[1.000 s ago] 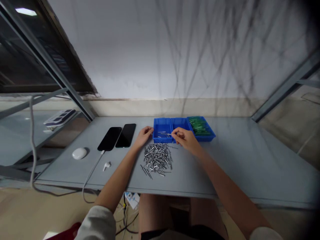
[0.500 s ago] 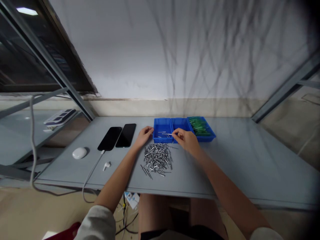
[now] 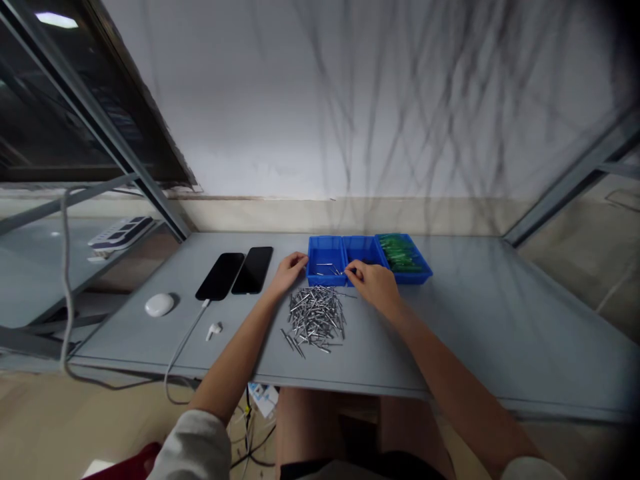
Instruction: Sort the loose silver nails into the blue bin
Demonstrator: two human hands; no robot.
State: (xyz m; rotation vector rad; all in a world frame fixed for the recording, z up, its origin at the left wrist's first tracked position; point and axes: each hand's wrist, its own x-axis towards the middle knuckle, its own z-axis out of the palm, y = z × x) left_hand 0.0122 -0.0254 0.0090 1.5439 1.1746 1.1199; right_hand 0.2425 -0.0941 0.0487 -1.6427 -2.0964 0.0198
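Note:
My left hand (image 3: 291,270) rests on the table with its fingers closed at the left wall of the left blue bin (image 3: 325,281). My right hand (image 3: 374,281) is pinched at the wall between that bin and the middle blue bin (image 3: 361,244). A thin metal rod (image 3: 339,272) seems to be at its fingertips, slanting down into the left bin; its end is hidden by the fingers. A few more thin rods (image 3: 324,265) lie on that bin's floor. In front of the bins spreads a loose pile of metal rods (image 3: 316,317), between my forearms.
A third blue bin (image 3: 424,276) on the right holds green slender pieces (image 3: 400,253). Left on the table (image 3: 480,320) are two black phones (image 3: 220,276) (image 3: 253,270), one cabled, a white case (image 3: 159,305) and an earbud (image 3: 215,329). A wall stands behind.
The rod in my right fingers lay level over the left bin before; now less of it shows, tilted lower. My right hand has barely shifted. My left hand stays in place.

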